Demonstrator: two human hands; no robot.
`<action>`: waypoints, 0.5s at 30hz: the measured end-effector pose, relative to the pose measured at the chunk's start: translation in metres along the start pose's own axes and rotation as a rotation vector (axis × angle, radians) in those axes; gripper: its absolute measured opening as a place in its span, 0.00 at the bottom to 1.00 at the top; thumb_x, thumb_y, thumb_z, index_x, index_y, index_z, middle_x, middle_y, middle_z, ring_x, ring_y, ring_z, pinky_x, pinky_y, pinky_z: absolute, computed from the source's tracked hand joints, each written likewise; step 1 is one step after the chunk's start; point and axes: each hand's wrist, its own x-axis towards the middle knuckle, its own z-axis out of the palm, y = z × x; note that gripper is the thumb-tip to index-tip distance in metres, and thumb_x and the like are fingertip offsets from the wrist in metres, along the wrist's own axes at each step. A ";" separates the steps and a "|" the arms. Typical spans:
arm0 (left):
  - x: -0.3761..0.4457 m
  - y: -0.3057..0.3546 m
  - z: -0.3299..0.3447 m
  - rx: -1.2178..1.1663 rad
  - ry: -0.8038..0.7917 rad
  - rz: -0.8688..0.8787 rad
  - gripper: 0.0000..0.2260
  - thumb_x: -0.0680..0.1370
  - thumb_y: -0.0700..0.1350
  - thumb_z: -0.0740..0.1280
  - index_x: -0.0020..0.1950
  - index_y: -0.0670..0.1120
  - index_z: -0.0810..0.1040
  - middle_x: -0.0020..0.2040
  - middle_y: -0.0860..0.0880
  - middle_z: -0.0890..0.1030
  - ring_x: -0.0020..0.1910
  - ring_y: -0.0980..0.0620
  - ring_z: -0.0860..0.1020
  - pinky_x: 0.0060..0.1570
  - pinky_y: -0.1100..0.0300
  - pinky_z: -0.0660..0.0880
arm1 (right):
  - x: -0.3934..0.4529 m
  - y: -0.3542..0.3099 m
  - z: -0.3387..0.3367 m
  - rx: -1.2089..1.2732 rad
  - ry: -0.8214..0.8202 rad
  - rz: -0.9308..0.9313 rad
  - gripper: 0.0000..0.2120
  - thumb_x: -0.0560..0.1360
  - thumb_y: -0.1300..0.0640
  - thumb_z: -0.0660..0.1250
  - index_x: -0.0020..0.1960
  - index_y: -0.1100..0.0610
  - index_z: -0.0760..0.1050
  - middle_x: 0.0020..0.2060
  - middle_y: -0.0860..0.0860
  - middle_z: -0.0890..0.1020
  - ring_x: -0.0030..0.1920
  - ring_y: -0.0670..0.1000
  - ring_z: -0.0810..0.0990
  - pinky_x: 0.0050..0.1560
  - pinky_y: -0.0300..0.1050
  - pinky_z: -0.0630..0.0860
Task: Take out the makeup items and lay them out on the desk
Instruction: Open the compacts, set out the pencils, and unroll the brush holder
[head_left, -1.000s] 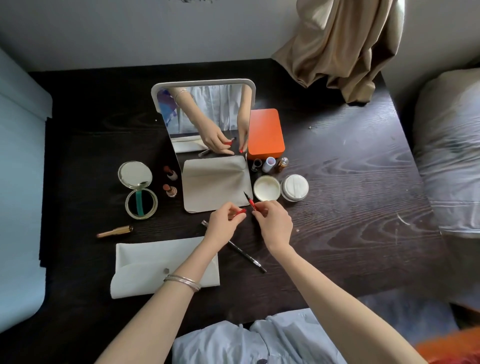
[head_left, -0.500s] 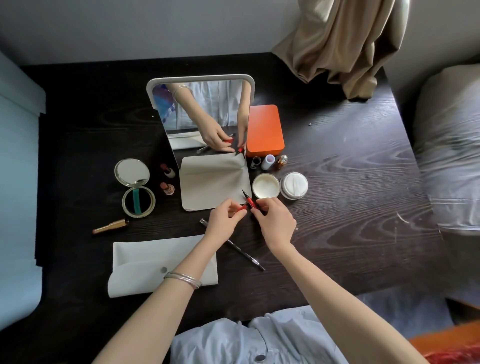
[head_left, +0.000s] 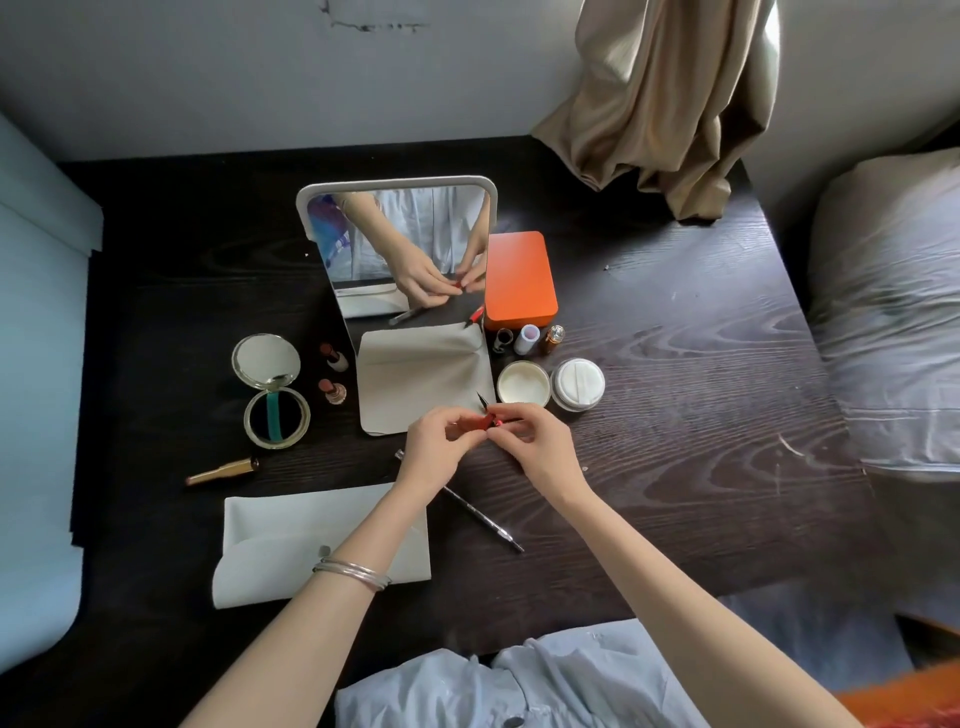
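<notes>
My left hand (head_left: 439, 449) and my right hand (head_left: 540, 447) meet over the dark desk (head_left: 675, 415), both pinching a thin red eyeliner pen (head_left: 488, 418) whose black tip points away from me. Laid out on the desk are an open round compact (head_left: 272, 389), two uncapped lipsticks (head_left: 332, 374), a gold tube (head_left: 221, 472), a long black pencil (head_left: 483, 514), an open cream jar (head_left: 523, 384) with its white lid (head_left: 577, 384), and three small bottles (head_left: 527, 339). A white pouch (head_left: 311, 540) lies near my left forearm.
A standing mirror (head_left: 397, 249) on a beige base (head_left: 423, 379) reflects my hands. An orange box (head_left: 518, 280) sits to its right. A beige curtain (head_left: 665, 104) hangs at the back right; a grey bed (head_left: 893, 312) borders the desk's right edge.
My hands have drawn closer together around the red pen. Earlier a red piece in the left fingers was apart from the pen in the right; now the two meet.
</notes>
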 end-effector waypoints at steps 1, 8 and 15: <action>0.000 0.002 0.000 0.003 -0.004 0.011 0.06 0.72 0.42 0.72 0.49 0.50 0.83 0.48 0.50 0.82 0.47 0.56 0.80 0.48 0.71 0.74 | 0.000 0.000 -0.001 0.032 -0.013 0.019 0.14 0.72 0.59 0.71 0.57 0.54 0.79 0.49 0.49 0.81 0.46 0.44 0.81 0.49 0.30 0.75; -0.001 0.019 0.012 0.035 0.041 0.054 0.06 0.72 0.37 0.71 0.48 0.44 0.82 0.44 0.52 0.82 0.43 0.56 0.80 0.45 0.75 0.72 | 0.000 -0.001 -0.007 0.046 0.047 0.049 0.10 0.70 0.59 0.73 0.51 0.54 0.81 0.44 0.47 0.83 0.44 0.39 0.81 0.47 0.28 0.73; 0.005 0.026 0.031 0.258 0.065 0.129 0.08 0.71 0.38 0.70 0.45 0.50 0.77 0.41 0.54 0.81 0.42 0.55 0.78 0.44 0.59 0.75 | -0.002 0.005 -0.020 0.022 0.134 0.110 0.06 0.69 0.56 0.73 0.45 0.53 0.83 0.40 0.44 0.84 0.43 0.38 0.81 0.47 0.30 0.74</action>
